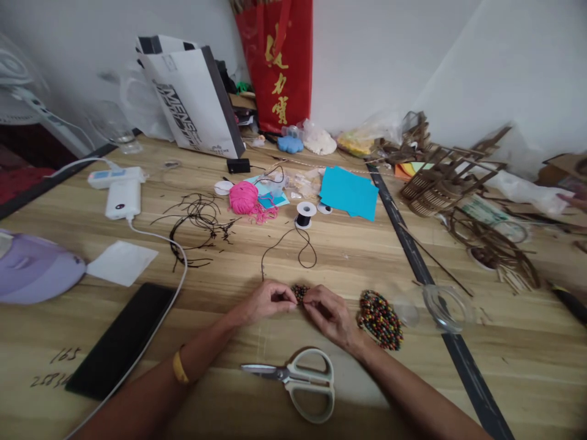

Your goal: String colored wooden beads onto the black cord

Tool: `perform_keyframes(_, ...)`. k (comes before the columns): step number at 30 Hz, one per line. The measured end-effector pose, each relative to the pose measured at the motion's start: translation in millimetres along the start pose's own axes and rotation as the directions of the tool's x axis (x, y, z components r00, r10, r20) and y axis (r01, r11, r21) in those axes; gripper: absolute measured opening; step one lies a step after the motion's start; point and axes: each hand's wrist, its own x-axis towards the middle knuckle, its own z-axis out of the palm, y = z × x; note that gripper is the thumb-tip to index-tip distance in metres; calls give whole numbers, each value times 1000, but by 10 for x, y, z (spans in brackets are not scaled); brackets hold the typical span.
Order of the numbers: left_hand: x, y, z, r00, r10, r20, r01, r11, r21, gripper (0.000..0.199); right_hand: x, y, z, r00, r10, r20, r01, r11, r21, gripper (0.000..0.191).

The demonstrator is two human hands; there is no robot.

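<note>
meeting at a small bunch of dark, mixed beads (300,293), the two bare hands work low over the middle of the tabletop (220,333). the left hand (270,299) comes from the left side, and its thumb and forefinger are drawn close together, with the tips just at the left edge of the bunch. the right hand (332,316) comes from the other side, its fingers bent and the tips brought near to the thumb, at the right edge of the same bunch. what is pinched between the tips, a bead or a thin strand, is too small for me to tell, in either hand. a black cord (308,241) goes from a white spool (306,208), which stands beyond the hands, makes a loop on the wood, and runs down until just behind the left hand; whether it reaches the beads, i cannot tell. beside the right wrist lies a larger heap of many-coloured beads (380,321). nearer to the body, between the two forearms, lie scissors (293,376) with pale handles, their blades pointing to the left. on the left wrist there is a yellow band (180,366). farther away rest a pink ball of yarn (243,197) and bright blue sheets (349,192).
</note>
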Motion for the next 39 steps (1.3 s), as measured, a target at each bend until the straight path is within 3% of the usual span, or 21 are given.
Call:
perform_keyframes(14, 2, -23, 0, 1000, 13, -6, -13, 999, 37, 21, -14, 38, 41, 999, -39, -10, 40, 999, 16, 7)
perform_keyframes(39, -7, 68, 15, 1000, -30, -7, 30, 999, 23, 15, -6, 9, 11, 1000, 15, 5, -15, 998, 63, 8)
